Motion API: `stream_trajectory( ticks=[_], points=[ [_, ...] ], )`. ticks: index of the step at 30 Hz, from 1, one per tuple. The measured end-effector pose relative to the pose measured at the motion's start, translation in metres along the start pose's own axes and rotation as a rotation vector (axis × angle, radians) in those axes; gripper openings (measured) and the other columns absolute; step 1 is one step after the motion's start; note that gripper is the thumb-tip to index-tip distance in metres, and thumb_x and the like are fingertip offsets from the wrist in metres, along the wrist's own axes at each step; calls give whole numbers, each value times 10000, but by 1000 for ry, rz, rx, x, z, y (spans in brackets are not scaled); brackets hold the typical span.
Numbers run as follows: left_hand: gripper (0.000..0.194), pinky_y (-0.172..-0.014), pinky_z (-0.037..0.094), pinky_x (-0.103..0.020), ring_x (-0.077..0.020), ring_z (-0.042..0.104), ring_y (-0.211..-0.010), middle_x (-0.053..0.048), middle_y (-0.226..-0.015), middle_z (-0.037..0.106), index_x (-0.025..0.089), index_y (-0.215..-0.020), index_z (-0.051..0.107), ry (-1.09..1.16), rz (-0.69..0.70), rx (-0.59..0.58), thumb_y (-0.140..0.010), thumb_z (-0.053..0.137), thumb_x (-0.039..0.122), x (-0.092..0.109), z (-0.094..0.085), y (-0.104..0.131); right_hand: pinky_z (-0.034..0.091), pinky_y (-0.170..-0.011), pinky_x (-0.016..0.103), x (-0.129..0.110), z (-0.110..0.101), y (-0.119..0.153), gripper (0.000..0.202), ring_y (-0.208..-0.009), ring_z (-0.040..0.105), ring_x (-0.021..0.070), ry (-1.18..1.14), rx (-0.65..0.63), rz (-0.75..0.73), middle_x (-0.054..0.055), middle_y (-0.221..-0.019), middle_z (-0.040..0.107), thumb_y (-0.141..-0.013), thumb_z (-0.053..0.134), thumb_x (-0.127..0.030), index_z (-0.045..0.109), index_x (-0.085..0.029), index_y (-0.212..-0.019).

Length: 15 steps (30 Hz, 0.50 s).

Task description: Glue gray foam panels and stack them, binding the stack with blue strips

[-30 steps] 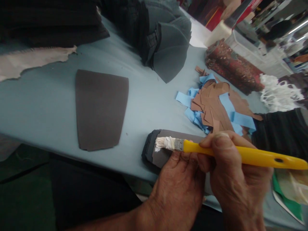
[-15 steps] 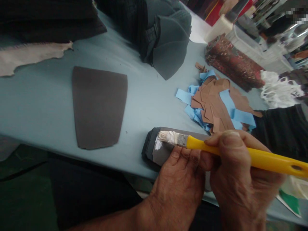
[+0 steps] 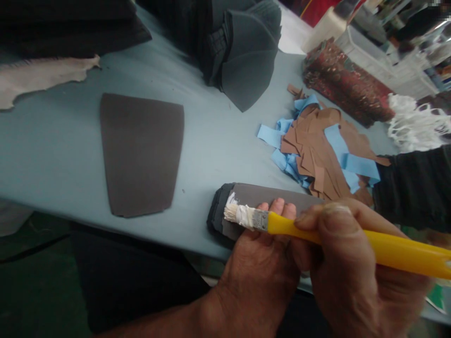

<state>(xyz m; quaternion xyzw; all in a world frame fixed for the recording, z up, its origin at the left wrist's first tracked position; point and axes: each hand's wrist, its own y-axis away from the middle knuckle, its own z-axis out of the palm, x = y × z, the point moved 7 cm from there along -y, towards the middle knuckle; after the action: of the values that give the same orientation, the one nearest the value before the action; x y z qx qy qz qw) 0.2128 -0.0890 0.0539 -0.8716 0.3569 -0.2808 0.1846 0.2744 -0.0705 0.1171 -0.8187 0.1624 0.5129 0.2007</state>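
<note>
A yellow-handled paintbrush [image 3: 289,224] is gripped in my right hand [image 3: 352,263]. Its bristles, coated in thick white paste, touch the left end of the top piece in a stack of dark grey sheets [image 3: 243,191]. A white smear [image 3: 231,199] marks that end. My left hand [image 3: 262,258] lies flat across the stack with its fingers stretched out, pressing on the top piece; the brush partly covers those fingers. To the left, a separate dark grey-brown panel [image 3: 143,155] with tapering sides rests flat on the table.
Brown and blue strips [image 3: 317,150] lie heaped beyond the stack. Behind them sit a mottled dark red roll [image 3: 347,82], white cords [image 3: 417,122] and a clear plastic bin [image 3: 369,51]. Dark folded pieces [image 3: 246,61] stand at the back. The blue-grey table's [image 3: 52,155] front edge runs nearby.
The brush has moved down and slightly left across the end of the top piece, leaving white paste above its bristles. My left hand still presses on the stack.
</note>
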Motion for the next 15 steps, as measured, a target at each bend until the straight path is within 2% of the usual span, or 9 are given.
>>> stream_trajectory(
  ticks=[3,6,9,13,15],
  points=[
    [406,-1274,374,-303,-153,581,-1405,-11,-1421,719,174,-1449,629,31,1,9,-1119,396,216,-1,1,1,445,-486,238,3,-4,1,367,-443,508,97,55,82,-8,-54,-535,551,-1003,715,-467,691,-238,-718],
    [393,-1315,337,-332,-176,555,-1445,-26,-1481,675,180,-1452,621,31,33,-82,-1117,433,263,0,4,2,471,-504,235,5,-6,-2,342,-443,522,94,91,116,-57,-57,-550,563,-1000,720,-473,717,-235,-755],
    [382,-1308,364,-355,-182,590,-1404,-5,-1435,704,176,-1443,633,20,48,-131,-1103,479,259,0,3,2,456,-465,226,5,-3,-9,340,-408,516,93,30,96,-104,-57,-521,562,-1016,696,-425,708,-220,-744],
    [408,-1271,404,-332,-173,592,-1397,-8,-1421,721,155,-1461,626,-14,22,-58,-1107,445,243,1,-1,0,364,-399,216,4,1,-10,361,-371,489,87,-74,24,-57,-51,-480,531,-1026,674,-361,671,-215,-696],
    [420,-1267,405,-349,-178,592,-1402,-3,-1446,714,157,-1472,623,-60,-5,-39,-1106,434,237,1,-1,0,326,-381,218,1,2,-6,395,-393,492,85,-79,-36,-51,-34,-518,560,-1042,657,-347,647,-212,-670]
  ],
)
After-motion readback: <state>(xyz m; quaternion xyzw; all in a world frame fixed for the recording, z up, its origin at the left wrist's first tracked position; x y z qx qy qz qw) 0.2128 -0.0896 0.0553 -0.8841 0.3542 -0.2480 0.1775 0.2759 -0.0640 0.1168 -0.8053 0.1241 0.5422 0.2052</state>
